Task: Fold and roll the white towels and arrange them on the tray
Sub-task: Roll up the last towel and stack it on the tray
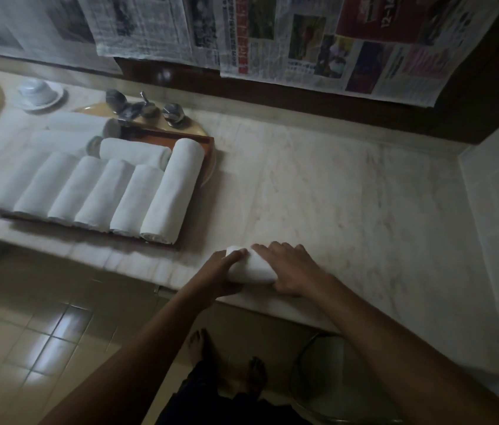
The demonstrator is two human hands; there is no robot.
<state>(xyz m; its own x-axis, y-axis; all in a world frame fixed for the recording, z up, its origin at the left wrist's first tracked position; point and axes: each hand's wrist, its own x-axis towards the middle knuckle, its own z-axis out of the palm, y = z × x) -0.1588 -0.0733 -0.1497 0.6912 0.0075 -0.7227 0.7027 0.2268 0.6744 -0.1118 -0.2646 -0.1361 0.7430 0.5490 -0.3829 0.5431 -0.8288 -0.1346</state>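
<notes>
A towel point(251, 268) at the counter point(334, 194) edge.
Your left hand point(222, 273) grips its end; your right hand point(292, 268) presses on it, fingers straight.

I see both hands on a small white towel roll point(251, 269) at the counter point(349, 194) front edge: L hand point(222, 273) grips its left end, R hand point(292, 268) lies over the right. Tray point(194, 138) w/ finished rolls point(104, 191) sits well left.
</notes>
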